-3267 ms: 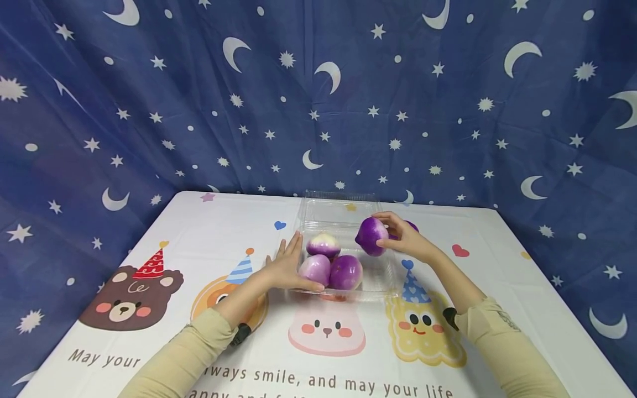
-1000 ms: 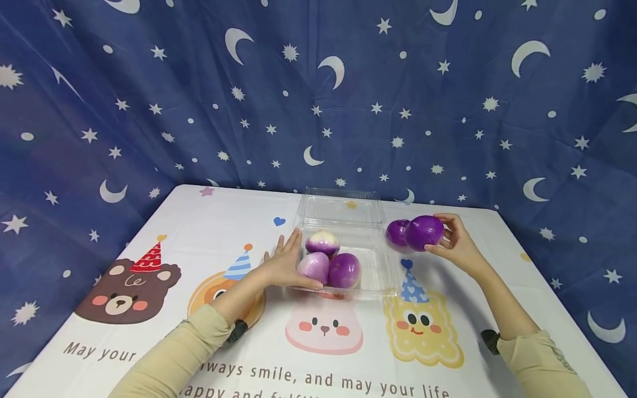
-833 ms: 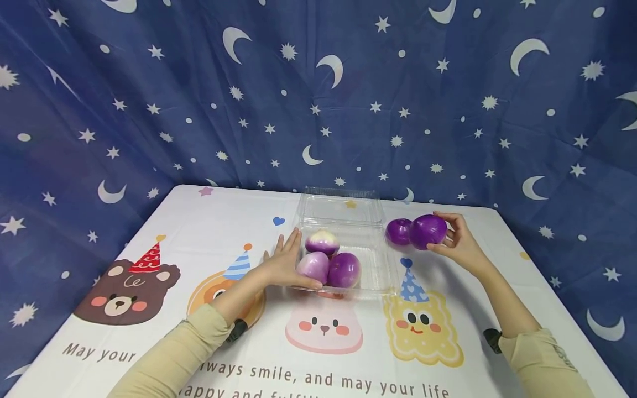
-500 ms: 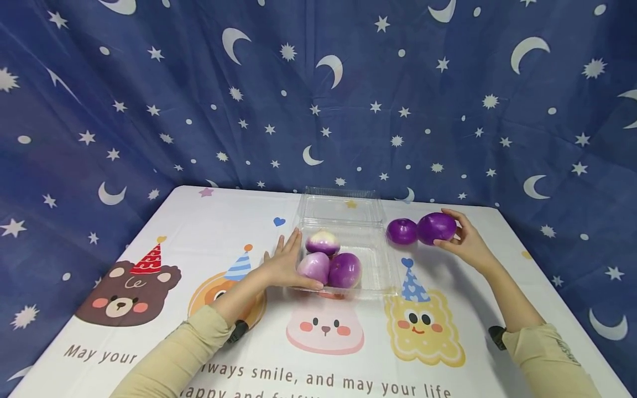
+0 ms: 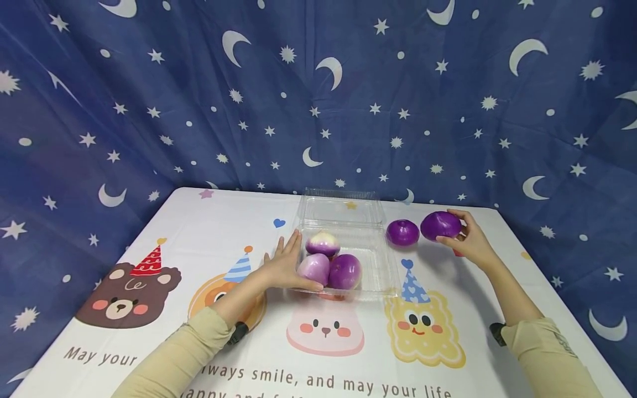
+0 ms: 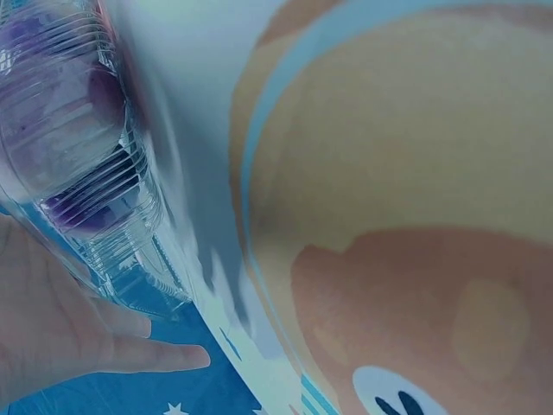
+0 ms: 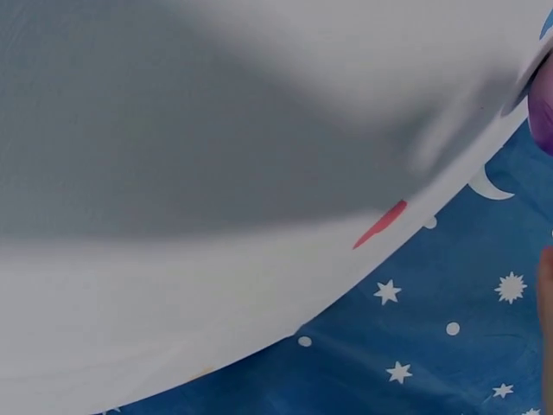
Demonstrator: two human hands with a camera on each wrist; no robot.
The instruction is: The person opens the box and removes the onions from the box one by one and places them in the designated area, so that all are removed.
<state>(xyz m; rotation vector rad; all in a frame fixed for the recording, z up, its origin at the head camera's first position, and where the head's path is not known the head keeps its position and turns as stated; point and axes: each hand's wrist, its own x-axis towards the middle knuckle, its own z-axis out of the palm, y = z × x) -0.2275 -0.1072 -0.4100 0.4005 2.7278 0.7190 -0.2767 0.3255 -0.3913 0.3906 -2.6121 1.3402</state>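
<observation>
Nearest me lies the printed tablecloth (image 5: 380, 331). My left hand (image 5: 283, 271), fingers straight and gripping nothing, rests against the left side of a clear plastic clamshell box (image 5: 375, 271). Inside, toward the left, a pale lilac onion (image 5: 313, 268) and a glossy purple onion (image 5: 345, 271) sit in front of a white-topped onion (image 5: 322, 243). Right of the box, my right hand (image 5: 471, 241) pinches a dark purple onion (image 5: 439, 226) between thumb and fingers, near but apart from a second purple onion (image 5: 402, 233). Farther back stand the open lid (image 5: 325, 210), then the starry blue curtain (image 5: 348, 141).
</observation>
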